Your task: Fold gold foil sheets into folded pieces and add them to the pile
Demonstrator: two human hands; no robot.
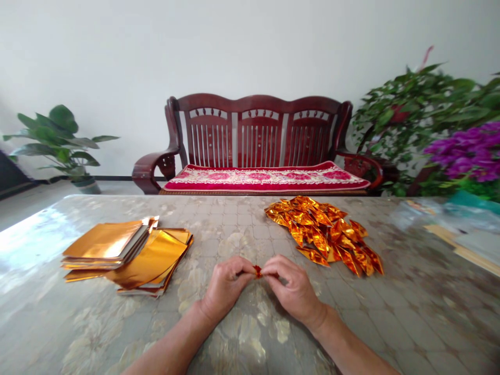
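My left hand (226,285) and my right hand (291,288) meet at the table's front middle. Between their fingertips they pinch a small red-and-gold folded foil piece (257,271), mostly hidden by the fingers. To the right and beyond my hands lies a loose heap of folded gold foil pieces (322,233), a short way from my right hand. On the left stand stacks of flat gold foil sheets (136,255), some fanned out, their nearest corner well apart from my left hand.
The marble-patterned table (250,333) runs wide under a glossy cover. At its right end lie plastic bags and wooden strips (455,242). Beyond its far edge stand a red wooden bench (253,135) with a floral cushion, a potted plant (58,146) and leafy artificial greenery with purple flowers (461,135).
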